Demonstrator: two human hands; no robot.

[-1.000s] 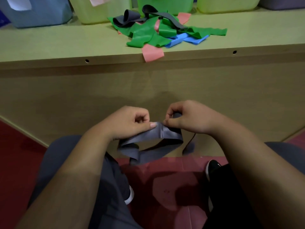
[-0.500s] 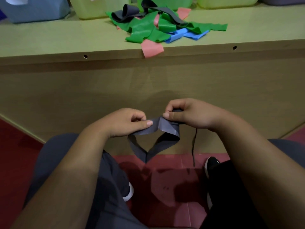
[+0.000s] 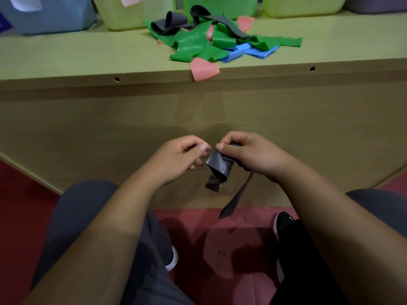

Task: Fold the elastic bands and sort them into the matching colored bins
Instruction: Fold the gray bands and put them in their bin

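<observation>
My right hand (image 3: 253, 155) grips a dark grey elastic band (image 3: 219, 167), bunched into a short fold below my thumb, in front of the bench. One loose tail (image 3: 236, 200) of it hangs down toward the floor. My left hand (image 3: 180, 157) hovers just left of the fold with thumb and fingers loosely curled and parted, holding nothing. On the bench top lies a pile of bands: green (image 3: 193, 44), grey (image 3: 169, 22), blue (image 3: 240, 51) and pink (image 3: 204, 69), the pink one drooping over the front edge.
Bins stand along the back of the green bench top (image 3: 66, 60): a blue bin (image 3: 50, 16), a yellow-green bin (image 3: 136, 12), a green bin (image 3: 220, 5) and another yellow-green bin (image 3: 304, 5). My knees and black shoes (image 3: 283, 223) are over the red floor.
The band was stretched between both hands; now my left hand has let go and the band is gathered into a short fold under my right hand, with the tail hanging lower.
</observation>
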